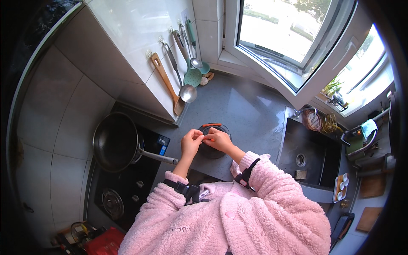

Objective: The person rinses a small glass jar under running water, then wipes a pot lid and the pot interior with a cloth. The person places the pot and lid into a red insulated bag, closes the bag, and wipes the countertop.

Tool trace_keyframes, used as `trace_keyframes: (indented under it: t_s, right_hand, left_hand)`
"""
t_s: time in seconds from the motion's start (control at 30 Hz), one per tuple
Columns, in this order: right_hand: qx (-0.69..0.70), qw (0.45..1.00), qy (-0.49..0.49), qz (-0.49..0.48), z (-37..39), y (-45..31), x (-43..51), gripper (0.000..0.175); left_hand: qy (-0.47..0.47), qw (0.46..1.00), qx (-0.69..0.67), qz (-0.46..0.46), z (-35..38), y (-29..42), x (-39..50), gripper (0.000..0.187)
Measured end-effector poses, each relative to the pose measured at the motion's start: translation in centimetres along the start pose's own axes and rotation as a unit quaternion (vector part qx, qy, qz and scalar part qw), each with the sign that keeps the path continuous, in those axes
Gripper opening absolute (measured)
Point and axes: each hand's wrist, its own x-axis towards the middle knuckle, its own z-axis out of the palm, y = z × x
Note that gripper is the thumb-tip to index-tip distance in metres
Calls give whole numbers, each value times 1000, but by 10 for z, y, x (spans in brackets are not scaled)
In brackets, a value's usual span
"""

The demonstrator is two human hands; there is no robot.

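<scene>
My left hand (192,142) and my right hand (218,140) meet above a dark round pot or bowl (213,153) on the grey worktop. Between my fingertips is a small orange-red piece (208,139), pinched by both hands; its exact kind is not clear. Another orange-red strip (212,125) lies along the far rim of the round vessel. My hands hide part of the vessel and its inside.
A frying pan (115,142) rests on the black gas hob (134,178) at left, its handle pointing towards my left forearm. Ladles and a wooden spatula (166,81) hang on the wall. The dark sink (310,140) is at right, below an open window (295,92).
</scene>
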Motion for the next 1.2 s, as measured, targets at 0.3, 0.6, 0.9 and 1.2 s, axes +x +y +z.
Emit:
trace_keyframes:
  t_s: [0.3,0.6,0.9,1.2]
  right_hand:
    - [-43,997,6,-67,3,20,-9,15]
    - [-76,997,-13,-15,-3,14,-7,15]
    - [-42,994,60,-83,-63,-36,-1,13]
    - [-89,927,2,-365,-95,-179,-11,25]
  left_hand:
    - [-3,995,-99,14,8,9,-5,21]
    - [-149,985,-84,-35,-18,-2,0,30]
    - [-85,996,29,-9,-40,-19,-22,51]
    - [-108,939,-309,-105,-72,35,-152,88]
